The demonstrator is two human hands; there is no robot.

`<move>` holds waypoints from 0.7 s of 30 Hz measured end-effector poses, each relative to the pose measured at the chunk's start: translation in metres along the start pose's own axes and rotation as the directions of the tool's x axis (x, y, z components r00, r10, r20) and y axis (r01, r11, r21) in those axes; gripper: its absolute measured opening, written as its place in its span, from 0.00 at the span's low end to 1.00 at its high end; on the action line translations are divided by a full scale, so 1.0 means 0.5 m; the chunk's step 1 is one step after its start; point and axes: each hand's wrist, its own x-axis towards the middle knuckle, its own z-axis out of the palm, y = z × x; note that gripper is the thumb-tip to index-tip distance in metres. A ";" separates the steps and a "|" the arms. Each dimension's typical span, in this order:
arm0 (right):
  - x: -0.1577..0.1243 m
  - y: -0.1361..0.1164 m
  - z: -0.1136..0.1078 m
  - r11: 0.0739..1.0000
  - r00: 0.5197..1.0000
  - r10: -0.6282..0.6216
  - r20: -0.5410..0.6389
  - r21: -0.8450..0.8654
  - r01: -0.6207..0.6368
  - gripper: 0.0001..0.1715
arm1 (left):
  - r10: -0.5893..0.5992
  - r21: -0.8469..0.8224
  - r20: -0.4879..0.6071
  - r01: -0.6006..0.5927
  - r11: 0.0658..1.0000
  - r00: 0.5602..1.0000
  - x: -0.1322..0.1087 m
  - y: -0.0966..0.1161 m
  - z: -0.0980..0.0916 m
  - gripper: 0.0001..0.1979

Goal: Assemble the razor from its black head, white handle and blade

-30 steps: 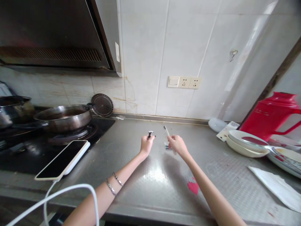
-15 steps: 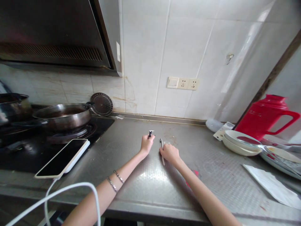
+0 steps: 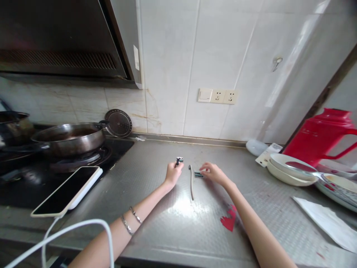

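My left hand (image 3: 172,174) is closed around what looks like a razor, its small T-shaped head (image 3: 180,159) and black neck rising above the thumb; the rest is hidden in the fist. Just right of it, a thin pale-grey stick (image 3: 192,184) with a dark tip lies lengthwise on the metal counter. Beyond the stick is a small dark-green striped piece (image 3: 198,174). My right hand (image 3: 214,173) has its fingertips pinched at the right end of that piece. Below the right hand lies a torn red scrap (image 3: 229,219).
On the left, a steel pan (image 3: 71,138) sits on the stove, with a phone (image 3: 68,190) and white cable (image 3: 83,222) in front. Stacked bowls (image 3: 290,175), a red thermos jug (image 3: 320,137) and a white paper sheet (image 3: 325,219) are at right.
My right hand has let go of the grey stick, which now lies on the counter, and moved right to the dark striped piece. My left hand keeps its grip; the view shifted slightly.
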 end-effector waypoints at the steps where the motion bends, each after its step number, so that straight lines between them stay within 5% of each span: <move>1: -0.001 0.000 0.001 1.000 1.000 -0.014 0.011 0.004 0.014 0.12 | 0.000 -0.002 -0.005 0.000 1.000 1.000 -0.001 0.001 0.001 0.17; 21: -0.005 -0.041 0.001 0.980 0.998 0.045 0.041 -0.198 -0.037 0.11 | -0.001 -0.034 -0.027 0.000 0.999 1.000 -0.002 -0.003 0.005 0.18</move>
